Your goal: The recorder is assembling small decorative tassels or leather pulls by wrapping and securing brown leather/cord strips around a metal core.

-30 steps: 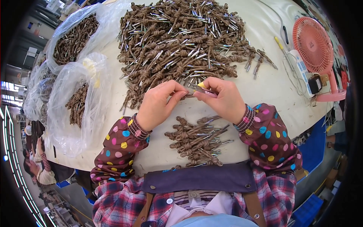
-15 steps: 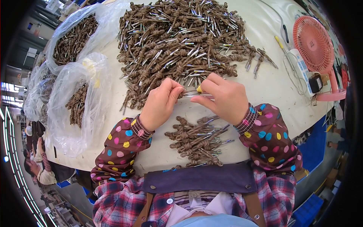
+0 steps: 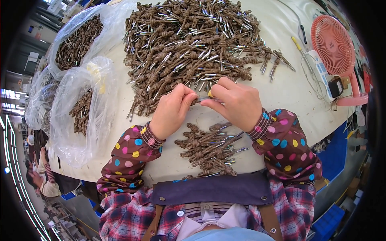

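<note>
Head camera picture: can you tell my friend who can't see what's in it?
A person's left hand and right hand pinch something small, partly hidden, between them. Beyond lies a big pile of knotted, shiny-tipped brown cords, and nearer, a smaller pile. Clear plastic bags are at left, a pink fan at right.

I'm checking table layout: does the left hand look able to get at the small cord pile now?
Probably yes: the small pile lies mostly uncovered near the left hand, nothing between them, though that hand looks occupied.
</note>
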`<state>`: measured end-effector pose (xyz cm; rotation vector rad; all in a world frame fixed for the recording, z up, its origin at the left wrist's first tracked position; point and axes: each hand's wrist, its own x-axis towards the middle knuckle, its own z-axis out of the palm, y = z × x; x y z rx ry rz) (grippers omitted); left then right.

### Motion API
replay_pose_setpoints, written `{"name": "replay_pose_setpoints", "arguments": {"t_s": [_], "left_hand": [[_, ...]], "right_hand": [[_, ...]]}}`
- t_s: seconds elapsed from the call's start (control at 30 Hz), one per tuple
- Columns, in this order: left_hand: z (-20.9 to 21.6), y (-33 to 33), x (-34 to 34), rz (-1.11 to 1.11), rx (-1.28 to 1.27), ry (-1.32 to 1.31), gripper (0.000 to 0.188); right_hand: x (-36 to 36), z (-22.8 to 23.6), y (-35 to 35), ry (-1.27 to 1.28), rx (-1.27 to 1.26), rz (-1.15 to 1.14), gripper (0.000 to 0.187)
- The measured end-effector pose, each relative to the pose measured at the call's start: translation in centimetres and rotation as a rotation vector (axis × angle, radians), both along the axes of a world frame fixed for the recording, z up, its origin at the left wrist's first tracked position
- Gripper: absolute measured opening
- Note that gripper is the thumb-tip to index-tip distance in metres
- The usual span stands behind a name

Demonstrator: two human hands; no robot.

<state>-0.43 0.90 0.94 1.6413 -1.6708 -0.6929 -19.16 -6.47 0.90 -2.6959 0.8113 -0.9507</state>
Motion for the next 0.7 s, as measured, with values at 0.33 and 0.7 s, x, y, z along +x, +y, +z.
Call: {"name": "replay_pose_setpoints", "arguments": {"t_s": [0.33, 0.7], "left_hand": [[-0.2, 0.0, 0.0, -0.013, -0.043, 0.001, 0.014], [-0.9, 0.1, 0.4, 0.007, -0.114, 0.203, 0.007]], "right_hand": [[-0.2, 0.6, -0.2, 0.071, -0.061, 0.077, 0.029], [-0.4, 0.1, -1.6, -0.408, 1.345, 0.208, 0.034]]}}
